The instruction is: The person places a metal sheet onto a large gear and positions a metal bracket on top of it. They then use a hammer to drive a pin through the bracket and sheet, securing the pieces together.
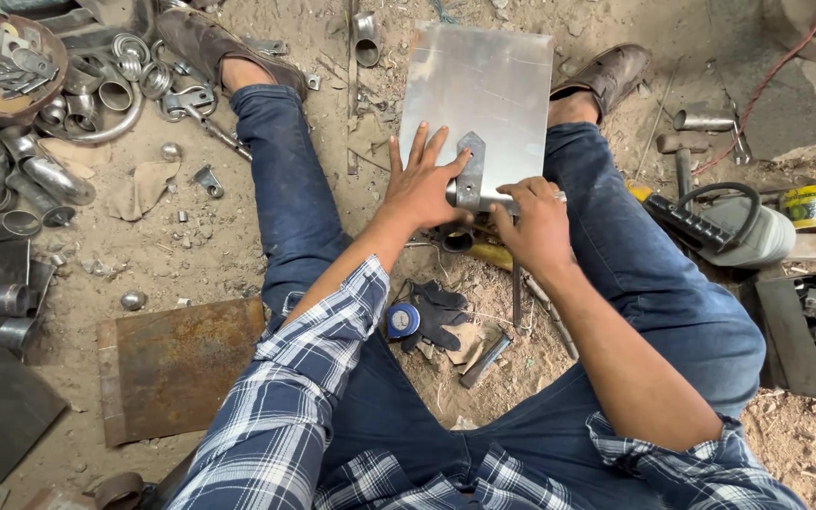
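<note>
— Access around the metal sheet?

— Upper part of the sheet bare. Legs fence it on both sides.

— Lower centre of the frame?

— Cluttered: tape measure, black gloves, rods. Pipe fittings crowd the upper left (bare dirt just below them); rusty plate at lower left.

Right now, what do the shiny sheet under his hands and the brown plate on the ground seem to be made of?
The shiny sheet looks like bare sheet metal, perhaps aluminium or galvanised steel: pale grey, smooth, softly reflective. The small bracket held on it by the left hand and right hand looks like similar grey metal. The brown plate seems to be rusted steel: flat, orange-brown, dull.
</note>
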